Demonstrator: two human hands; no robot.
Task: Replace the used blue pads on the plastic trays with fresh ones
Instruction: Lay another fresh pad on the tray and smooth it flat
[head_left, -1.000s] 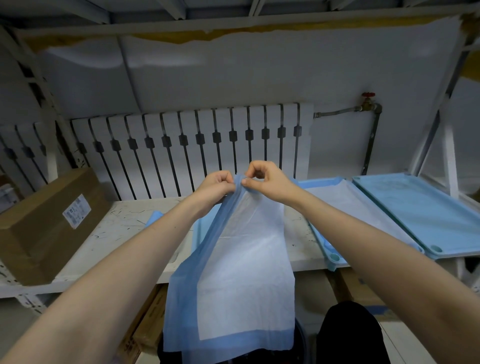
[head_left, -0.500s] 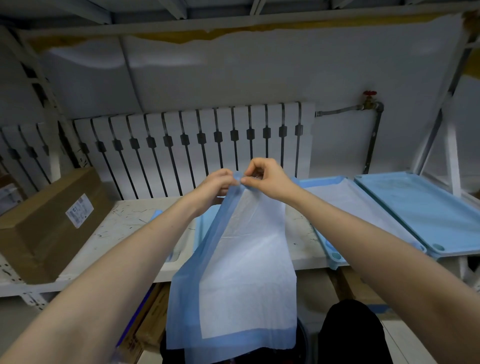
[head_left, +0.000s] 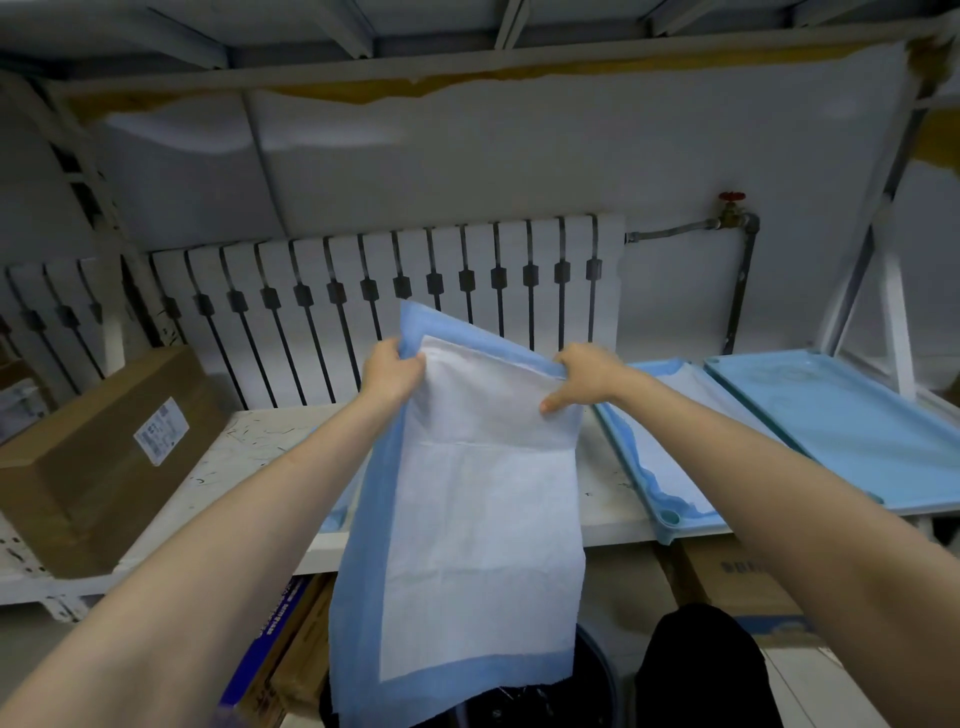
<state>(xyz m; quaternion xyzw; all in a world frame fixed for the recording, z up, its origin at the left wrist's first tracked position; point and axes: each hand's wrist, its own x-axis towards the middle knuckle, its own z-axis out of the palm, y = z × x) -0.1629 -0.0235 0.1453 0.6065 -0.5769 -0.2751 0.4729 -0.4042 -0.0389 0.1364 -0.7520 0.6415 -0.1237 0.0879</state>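
I am at the unfolding step. Both hands hold one pad (head_left: 478, 493) up by its top edge, in the air in front of the worktop (head_left: 249, 447), and its lower end hangs over the dark bin (head_left: 605, 686) on the floor. My left hand (head_left: 392, 371) has its fingers pinched on the upper left edge, where the blue border stands up. My right hand (head_left: 582, 379) has its fingers curled over the upper right edge, with the thumb lying on the white face. The pad looks clean and carries sharp fold creases, so I judge it a fresh one. It seems not yet fully opened along its right side.

The near tray (head_left: 336, 512) lies on the worktop right behind the pad and is mostly hidden by it. The middle tray (head_left: 670, 519), to the right, already has a pad in it, white side up. The far tray (head_left: 841, 431) shows a plain blue face, and I cannot tell whether that is bare plastic or a pad.

Next I need to draw my hands apart to open the last fold. Then I carry the sheet forward over the near tray and lower it flat, white side up, with its corners inside the rim. It is thin and limp, so I keep the top edge taut.
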